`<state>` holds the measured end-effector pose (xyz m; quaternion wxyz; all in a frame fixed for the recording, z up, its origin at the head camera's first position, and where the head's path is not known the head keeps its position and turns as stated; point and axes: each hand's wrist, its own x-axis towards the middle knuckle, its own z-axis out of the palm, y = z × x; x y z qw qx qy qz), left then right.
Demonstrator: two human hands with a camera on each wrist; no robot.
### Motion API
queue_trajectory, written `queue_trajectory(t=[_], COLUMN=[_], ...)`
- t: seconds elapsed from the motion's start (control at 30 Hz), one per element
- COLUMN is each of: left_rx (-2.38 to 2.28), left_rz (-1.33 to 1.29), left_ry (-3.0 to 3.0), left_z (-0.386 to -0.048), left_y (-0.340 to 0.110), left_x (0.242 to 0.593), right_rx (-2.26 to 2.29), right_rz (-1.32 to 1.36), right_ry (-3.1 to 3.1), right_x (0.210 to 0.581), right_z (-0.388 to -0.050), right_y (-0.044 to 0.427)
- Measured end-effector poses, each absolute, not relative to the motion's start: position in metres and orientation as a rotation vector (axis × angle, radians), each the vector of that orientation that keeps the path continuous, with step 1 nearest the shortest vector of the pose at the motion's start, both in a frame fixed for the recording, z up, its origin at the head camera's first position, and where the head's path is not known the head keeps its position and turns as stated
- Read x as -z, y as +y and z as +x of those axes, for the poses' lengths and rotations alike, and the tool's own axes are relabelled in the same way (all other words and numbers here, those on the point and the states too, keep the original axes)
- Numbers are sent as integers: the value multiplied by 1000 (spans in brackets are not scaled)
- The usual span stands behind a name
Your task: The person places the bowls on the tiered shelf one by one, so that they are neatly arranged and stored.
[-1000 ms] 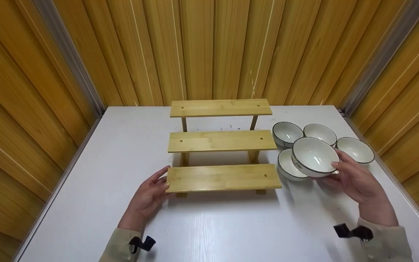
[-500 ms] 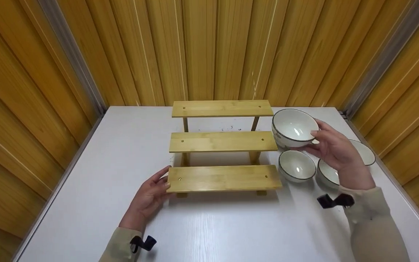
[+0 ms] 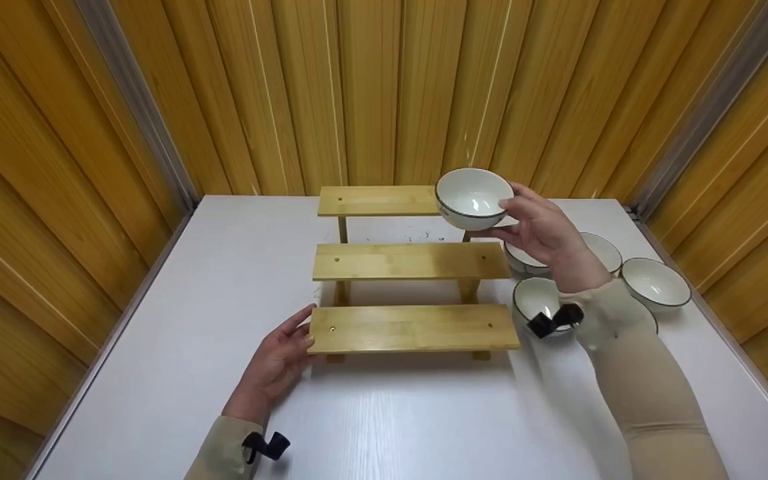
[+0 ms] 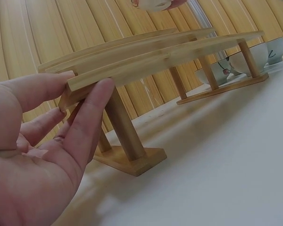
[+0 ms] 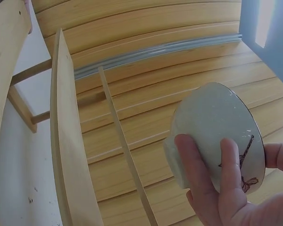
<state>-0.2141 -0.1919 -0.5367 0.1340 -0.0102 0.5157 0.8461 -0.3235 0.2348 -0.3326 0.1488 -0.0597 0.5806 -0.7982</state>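
White, dark-rimmed round ceramic bowl [image 3: 473, 197], mouth up, lies at ten o'clock from the right hand [image 3: 541, 225], the nearer one, clamped on it. Seen from the head, it covers the three-o'clock end of the top plank [image 3: 377, 201] of the pale wooden three-tier rack [image 3: 413, 328], gap unreadable, planks running nine to three; left hand [image 3: 279, 359] pinches the rack's eight-o'clock corner.

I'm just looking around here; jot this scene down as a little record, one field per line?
Left hand: pinches left end of lowest step
Right hand: holds white bowl, thumb at rim
Wooden shelf: three steps, on table
Other bowls: at least five, right of shelf, some partly hidden
Wall: wood-look panels
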Motion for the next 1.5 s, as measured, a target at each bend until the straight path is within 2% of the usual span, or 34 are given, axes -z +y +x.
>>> queue_trajectory(t=[0.43,0.77,1.17,1.5], left_rx=[-2457,-2450,-2446,-2442], left_rz=[34,63,48,47], left_ry=[1466,1471,1470,1464], left_z=[-216,-216,-214,-214], left_y=[-190,-190,-190,-189], left_x=[537,537,538,537], right_rx=[2298,2277,2297,2276], right_rz=[-43,54,82,96], right_ry=[1628,1695,1685,1683], right_x=[331,338,347,351], right_z=[-370,-390,-400,-401], right_y=[160,115,86,82])
